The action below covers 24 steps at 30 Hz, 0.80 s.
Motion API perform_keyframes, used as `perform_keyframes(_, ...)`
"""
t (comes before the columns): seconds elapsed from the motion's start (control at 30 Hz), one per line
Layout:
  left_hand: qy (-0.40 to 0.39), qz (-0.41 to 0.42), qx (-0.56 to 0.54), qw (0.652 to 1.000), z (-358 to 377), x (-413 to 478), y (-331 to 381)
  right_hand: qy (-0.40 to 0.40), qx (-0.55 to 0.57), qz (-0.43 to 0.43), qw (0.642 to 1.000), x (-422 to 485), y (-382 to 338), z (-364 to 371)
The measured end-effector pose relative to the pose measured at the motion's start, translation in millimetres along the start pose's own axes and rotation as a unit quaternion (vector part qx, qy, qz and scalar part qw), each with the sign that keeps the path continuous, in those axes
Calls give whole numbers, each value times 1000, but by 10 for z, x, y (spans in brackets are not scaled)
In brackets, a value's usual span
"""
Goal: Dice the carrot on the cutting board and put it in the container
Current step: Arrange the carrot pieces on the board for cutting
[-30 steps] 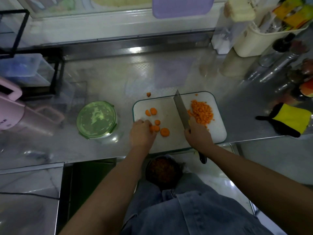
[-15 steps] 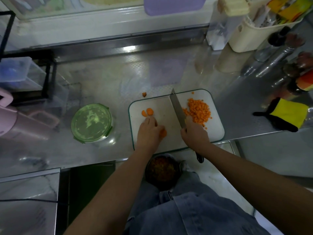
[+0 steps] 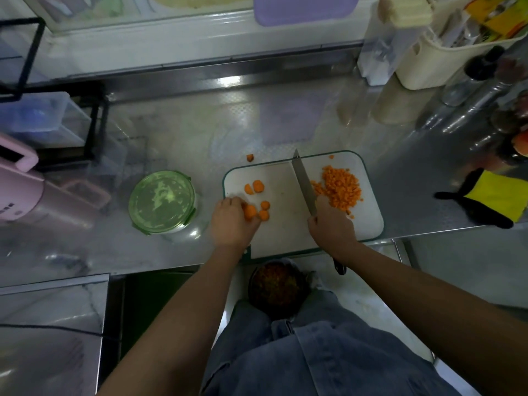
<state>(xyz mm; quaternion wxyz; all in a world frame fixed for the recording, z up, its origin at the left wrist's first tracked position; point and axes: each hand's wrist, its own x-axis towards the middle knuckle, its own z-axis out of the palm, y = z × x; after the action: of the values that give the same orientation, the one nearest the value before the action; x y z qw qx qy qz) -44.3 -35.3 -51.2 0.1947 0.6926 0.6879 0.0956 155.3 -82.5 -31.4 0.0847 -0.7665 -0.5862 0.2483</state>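
Note:
A white cutting board (image 3: 285, 224) with a green rim lies at the counter's front edge. Several round carrot slices (image 3: 258, 186) lie on its left half; a pile of diced carrot (image 3: 340, 190) lies on its right half. My left hand (image 3: 231, 221) is at the board's left edge, its fingers curled round a carrot slice (image 3: 251, 212). My right hand (image 3: 331, 224) grips the handle of a knife (image 3: 304, 181), whose blade stands edge-down across the board's middle. A round container with a green lid (image 3: 162, 202) stands left of the board.
One carrot bit (image 3: 250, 157) lies on the steel counter behind the board. A pink appliance (image 3: 20, 190) is at far left, a yellow-and-black cloth (image 3: 491, 198) at right, bottles and a cream basket (image 3: 445, 52) at back right. A dark bowl (image 3: 277, 287) sits below the counter edge.
My left hand slid left and back toward the board's left edge, uncovering slices near it. The knife in my right hand has hardly shifted.

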Motion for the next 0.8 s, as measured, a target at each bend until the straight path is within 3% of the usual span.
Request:
perform_keyframes(0.17, -32, -24, 3, 999, 44, -95, -2, 7, -6, -7, 1000, -5, -5, 7)
perform_keyframes(0.37, -51, 4, 23, 998, 27, -103, -31, 8, -13, -5, 1000, -13, -7, 4)
perform_keyframes(0.8, 6, -53, -36, 998, -14, -79, 12, 1, -6, -1, 1000, 2, 6, 8)
